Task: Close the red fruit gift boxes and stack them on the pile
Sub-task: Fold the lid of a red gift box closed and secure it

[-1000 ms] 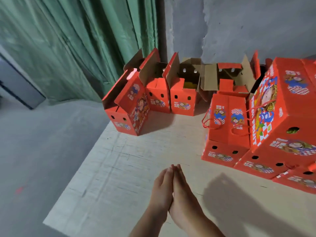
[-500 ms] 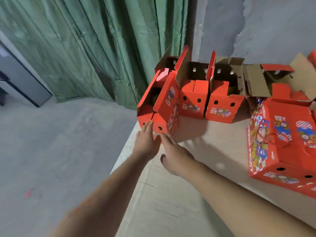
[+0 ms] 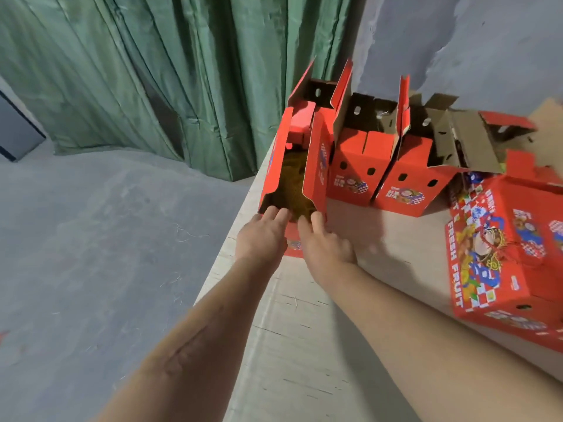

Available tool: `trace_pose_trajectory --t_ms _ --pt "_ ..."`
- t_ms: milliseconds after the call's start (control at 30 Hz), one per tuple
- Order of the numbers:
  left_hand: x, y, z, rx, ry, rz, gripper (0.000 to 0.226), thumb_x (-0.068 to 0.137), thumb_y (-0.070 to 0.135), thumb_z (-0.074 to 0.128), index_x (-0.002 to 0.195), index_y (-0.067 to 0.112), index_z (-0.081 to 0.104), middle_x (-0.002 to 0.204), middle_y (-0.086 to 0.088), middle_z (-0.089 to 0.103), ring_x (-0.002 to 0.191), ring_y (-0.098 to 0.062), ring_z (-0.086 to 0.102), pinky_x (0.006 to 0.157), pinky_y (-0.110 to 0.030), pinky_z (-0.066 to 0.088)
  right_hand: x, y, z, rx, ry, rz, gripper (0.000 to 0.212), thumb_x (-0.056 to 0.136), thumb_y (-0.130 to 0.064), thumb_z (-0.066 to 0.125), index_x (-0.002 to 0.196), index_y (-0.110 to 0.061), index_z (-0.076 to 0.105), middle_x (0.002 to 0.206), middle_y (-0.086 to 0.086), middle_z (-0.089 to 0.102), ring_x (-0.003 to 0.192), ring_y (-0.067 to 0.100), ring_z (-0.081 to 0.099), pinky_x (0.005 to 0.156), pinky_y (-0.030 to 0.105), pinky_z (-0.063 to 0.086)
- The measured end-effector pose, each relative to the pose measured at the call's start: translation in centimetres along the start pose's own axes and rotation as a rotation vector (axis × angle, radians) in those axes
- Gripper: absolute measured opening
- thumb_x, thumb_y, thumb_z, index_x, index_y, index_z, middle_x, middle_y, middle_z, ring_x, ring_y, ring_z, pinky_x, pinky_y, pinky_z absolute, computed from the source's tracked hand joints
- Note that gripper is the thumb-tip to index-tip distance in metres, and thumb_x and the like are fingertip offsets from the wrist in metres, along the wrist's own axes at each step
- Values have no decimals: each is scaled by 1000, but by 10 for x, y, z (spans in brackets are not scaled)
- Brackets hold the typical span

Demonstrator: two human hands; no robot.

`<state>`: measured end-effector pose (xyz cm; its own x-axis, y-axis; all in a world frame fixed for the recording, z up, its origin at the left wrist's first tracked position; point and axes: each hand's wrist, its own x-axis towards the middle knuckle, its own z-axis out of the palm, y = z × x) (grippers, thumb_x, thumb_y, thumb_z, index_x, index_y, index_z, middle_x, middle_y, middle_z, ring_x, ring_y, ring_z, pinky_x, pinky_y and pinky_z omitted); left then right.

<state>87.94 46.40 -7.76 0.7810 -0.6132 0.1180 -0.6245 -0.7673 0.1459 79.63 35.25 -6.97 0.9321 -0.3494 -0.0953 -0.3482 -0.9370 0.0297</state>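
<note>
**Both hands at the open box**

I see the open red box point(image 3: 316, 166) at centre frame, on the left edge of the surface point(image 3: 304, 330), flaps up and dark filling inside. My left hand point(image 3: 262, 236) and right hand point(image 3: 324, 248) reach its near rim; fingers look nearly straight, touching the edge, gripping nothing I can make out. 2 more open boxes point(image 3: 377, 169) stand just right. The closed pile point(image 3: 499, 254) sits at right.

Both bare arms reach forward, side by side. Left hand point(image 3: 262, 236) palm down, fingers straight, tips together. Right hand point(image 3: 326, 243) just beside it, fingers extended, slightly spread.
</note>
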Motion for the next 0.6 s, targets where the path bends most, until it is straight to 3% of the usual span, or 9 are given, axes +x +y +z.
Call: trace_pose_trajectory --t_ms 67,200,300,400,467,533,600 --pt "-17 11 3 17 71 81 32 94 24 75 118 27 55 107 6 59 86 -21 63 60 -29 42 -17 8 3 -12 40 23 51 99 -11 55 144 -25 35 143 10 31 98 34 67 64 38 40" --pt "-76 56 11 -133 254 147 26 79 11 86 92 20 65 83 4 61 62 -22 57 50 -27 31 -81 49 16 -24 97 2 54 87 -10 72 130 -25 44 133 12 42 92 37 64 65 39 50" --pt "-136 123 15 -228 286 172 31 74 8 84 99 19 70 86 2 68 63 -25 61 50 -29 40 -140 96 28 8 90 38 59 81 -13 79 126 -27 45 131 11 46 91 37 65 67 41 55" --pt "-196 212 15 -356 83 161 57 83 17 77 138 22 64 114 2 75 85 -26 71 66 -34 57 -203 158 36 58 25 73 60 82 -16 78 125 -32 40 137 3 40 96 34 64 72 43 56" --pt "-231 276 10 -344 -62 169 73 90 27 63 159 28 38 132 3 68 106 -27 67 84 -37 56 -248 210 36 119 -26 55 63 83 -15 77 126 -36 36 145 -5 29 101 33 64 78 43 54" --pt "-259 343 7 -308 -183 194 80 95 37 54 165 32 16 141 -2 59 120 -31 60 96 -40 50 -297 273 31 228 -73 -18 55 89 -14 68 129 -37 37 146 -13 24 102 29 64 80 43 54" --pt "-281 407 -2 -278 -331 304 76 99 41 53 163 32 12 144 -11 55 123 -37 58 98 -45 48 -343 343 27 294 -111 -117 59 87 -9 62 134 -37 39 144 -20 23 98 21 64 77 42 57"
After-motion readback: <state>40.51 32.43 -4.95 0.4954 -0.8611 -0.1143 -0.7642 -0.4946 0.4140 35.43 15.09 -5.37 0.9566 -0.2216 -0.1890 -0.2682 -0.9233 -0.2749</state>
